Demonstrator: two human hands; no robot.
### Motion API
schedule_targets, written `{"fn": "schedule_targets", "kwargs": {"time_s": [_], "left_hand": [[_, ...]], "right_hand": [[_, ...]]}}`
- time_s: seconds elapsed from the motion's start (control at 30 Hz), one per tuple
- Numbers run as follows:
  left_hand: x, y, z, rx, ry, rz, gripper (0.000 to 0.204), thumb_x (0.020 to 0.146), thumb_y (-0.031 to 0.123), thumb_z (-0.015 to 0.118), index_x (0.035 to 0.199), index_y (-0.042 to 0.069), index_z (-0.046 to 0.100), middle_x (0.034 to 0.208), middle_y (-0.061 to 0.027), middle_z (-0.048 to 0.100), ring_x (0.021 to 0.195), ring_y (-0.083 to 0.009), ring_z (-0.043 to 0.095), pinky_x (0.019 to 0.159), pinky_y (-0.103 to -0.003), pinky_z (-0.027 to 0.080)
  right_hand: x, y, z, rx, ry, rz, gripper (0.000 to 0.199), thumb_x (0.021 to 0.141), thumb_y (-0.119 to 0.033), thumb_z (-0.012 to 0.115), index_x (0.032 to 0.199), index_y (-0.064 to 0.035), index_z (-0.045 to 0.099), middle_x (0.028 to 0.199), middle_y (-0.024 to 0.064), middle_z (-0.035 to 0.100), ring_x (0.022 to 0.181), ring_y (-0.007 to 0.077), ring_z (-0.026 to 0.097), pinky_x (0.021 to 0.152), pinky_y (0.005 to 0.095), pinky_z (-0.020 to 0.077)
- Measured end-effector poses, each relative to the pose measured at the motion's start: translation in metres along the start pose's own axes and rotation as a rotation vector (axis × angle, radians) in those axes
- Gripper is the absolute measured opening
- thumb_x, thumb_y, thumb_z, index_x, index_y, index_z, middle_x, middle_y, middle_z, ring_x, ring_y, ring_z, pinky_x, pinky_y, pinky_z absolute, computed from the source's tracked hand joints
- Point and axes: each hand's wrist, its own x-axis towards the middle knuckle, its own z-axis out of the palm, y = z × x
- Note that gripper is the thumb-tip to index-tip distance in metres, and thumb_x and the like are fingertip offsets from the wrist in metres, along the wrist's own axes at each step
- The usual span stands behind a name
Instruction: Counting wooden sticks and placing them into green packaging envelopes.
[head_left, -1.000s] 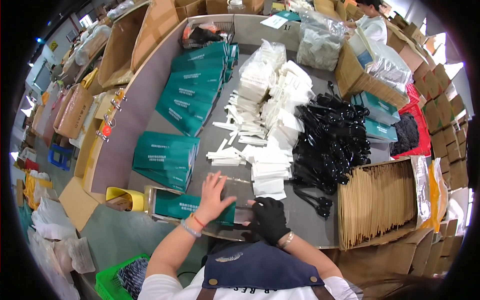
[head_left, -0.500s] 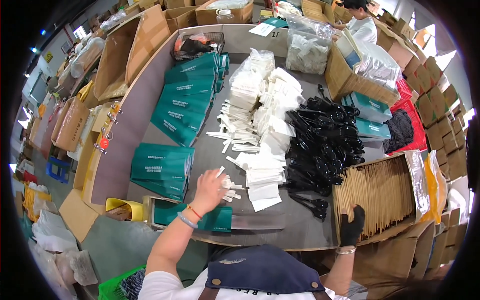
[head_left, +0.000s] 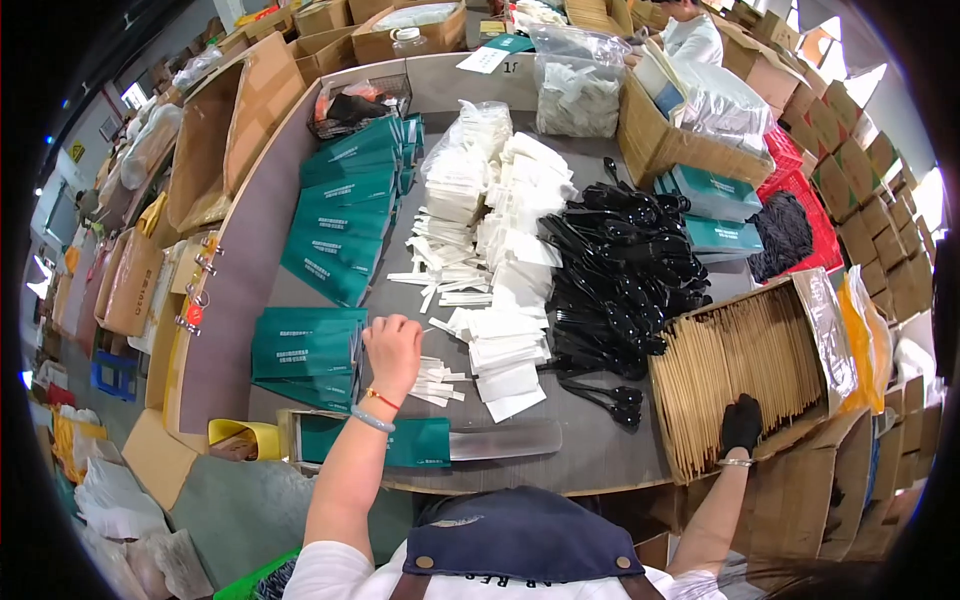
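Fingers (head_left: 388,328) beside green packets (head_left: 305,352)

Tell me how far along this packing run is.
Early on. One green pouch lies at the table edge with a clear sleeve sticking out. The left hand reaches the white packets; the right hand is in the brown envelopes. Big piles remain.

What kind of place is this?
Likely a packing or kitting workshop: a grey worktable carries stacks of flat green paper sleeves, a heap of black plastic cutlery and piles of small white packets, with brown cardboard cartons all around.
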Motion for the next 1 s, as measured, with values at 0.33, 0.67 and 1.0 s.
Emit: {"fn": "schedule_targets", "kwargs": {"time_s": [0.33, 0.67, 1.0], "left_hand": [[-0.055, 0.088, 0.022, -0.365, -0.163, 0.154, 0.038, 0.070, 0.010, 0.077, 0.103, 0.006, 0.059, 0.104, -0.0112, 0.058, 0.093, -0.0329, 0.056, 0.083, -0.043, 0.046], [-0.053, 0.087, 0.029, -0.547, -0.279, -0.016, 0.035, 0.071, 0.008, 0.077, 0.100, 0.005, 0.058, 0.097, -0.0131, 0.054, 0.089, -0.0346, 0.057, 0.077, -0.040, 0.050], [-0.046, 0.089, 0.012, -0.616, -0.337, -0.016, 0.021, 0.073, 0.011, 0.076, 0.089, 0.006, 0.062, 0.078, -0.0106, 0.062, 0.075, -0.0311, 0.061, 0.067, -0.039, 0.051]], "right_hand": [[0.004, -0.011, -0.002, 0.010, 0.016, 0.034, 0.010, 0.087, -0.005, 0.060, 0.093, 0.0000, 0.053, 0.099, 0.0193, 0.058, 0.092, 0.0359, 0.058, 0.081, 0.0426, 0.0475], [0.019, 0.006, 0.004, -0.059, -0.147, 0.221, 0.025, 0.092, -0.006, 0.055, 0.114, 0.0029, 0.052, 0.113, 0.0178, 0.057, 0.111, 0.0346, 0.054, 0.094, 0.0423, 0.0448], [-0.123, -0.136, 0.064, 0.922, 0.078, -0.230, 0.027, 0.100, -0.029, 0.047, 0.105, -0.0032, 0.056, 0.092, 0.0126, 0.058, 0.092, 0.0283, 0.058, 0.083, 0.0378, 0.0449]]}}
